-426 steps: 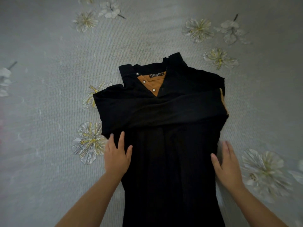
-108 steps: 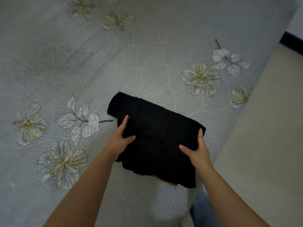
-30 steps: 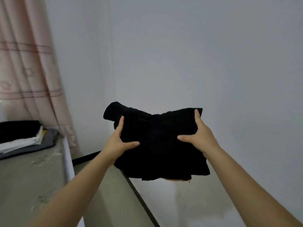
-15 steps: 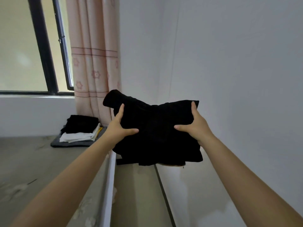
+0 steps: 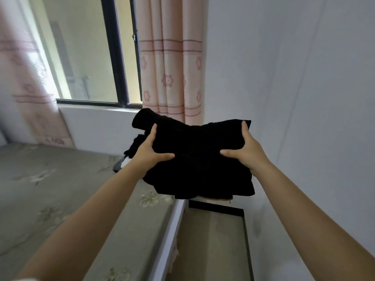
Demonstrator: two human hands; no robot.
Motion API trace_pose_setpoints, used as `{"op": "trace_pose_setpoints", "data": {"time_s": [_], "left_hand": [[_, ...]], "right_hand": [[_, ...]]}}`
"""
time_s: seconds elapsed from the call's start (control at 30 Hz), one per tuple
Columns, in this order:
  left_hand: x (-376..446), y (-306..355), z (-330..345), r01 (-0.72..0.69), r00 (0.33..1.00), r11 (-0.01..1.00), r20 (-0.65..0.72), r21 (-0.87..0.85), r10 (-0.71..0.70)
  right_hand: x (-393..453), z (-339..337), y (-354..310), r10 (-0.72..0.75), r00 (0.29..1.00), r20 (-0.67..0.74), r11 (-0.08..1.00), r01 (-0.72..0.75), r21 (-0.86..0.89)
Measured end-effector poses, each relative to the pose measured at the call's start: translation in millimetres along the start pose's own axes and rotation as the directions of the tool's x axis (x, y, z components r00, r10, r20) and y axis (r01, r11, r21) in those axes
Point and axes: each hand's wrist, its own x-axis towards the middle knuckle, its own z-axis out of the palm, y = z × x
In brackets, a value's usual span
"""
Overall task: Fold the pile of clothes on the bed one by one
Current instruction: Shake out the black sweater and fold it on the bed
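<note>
My two hands are out ahead of me, apart, each clamped on one side of the folded black garment (image 5: 198, 157): the left hand (image 5: 151, 154) grips its left edge with the thumb laid across the top, the right hand (image 5: 244, 153) grips the right edge the same way. The bundle hangs in the air between them, over the edge of the bed (image 5: 67, 189), not resting on anything.

My worry is the loose lower layers, which sag below my hands; if I tilt or swing the bundle, I judge the fold could slip open. Setting it down blind is another risk, since it hides most of the stack of clothes (image 5: 129, 157) just beyond my left hand.

The bed below my left arm wears a grey flowered sheet. Beyond my hands stand a pink curtain (image 5: 172, 63), a dark-framed window (image 5: 97, 57) and a plain white wall (image 5: 294, 78).
</note>
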Motion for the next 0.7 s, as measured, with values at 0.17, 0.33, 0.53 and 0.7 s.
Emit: {"op": "trace_pose_setpoints", "data": {"time_s": [0.17,0.33,0.53,0.7], "left_hand": [[85,-43,7,0.136,0.988,0.988,-0.084,0.066,-0.131],[145,-108,-5,0.280,0.948,0.956,-0.183,0.092,-0.260],[244,-193,-43,0.397,0.902,0.916,-0.205,0.050,-0.380],[331,-258,-78,0.499,0.853,0.865,-0.213,0.059,-0.477]], "right_hand": [[121,23,52,0.009,0.984,0.180,1.000,-0.012,0.017],[217,83,107,0.051,0.921,0.387,0.998,-0.057,0.006],[334,170,164,0.112,0.858,0.500,0.994,-0.095,-0.060],[419,234,199,0.169,0.784,0.597,0.983,-0.094,-0.155]]}}
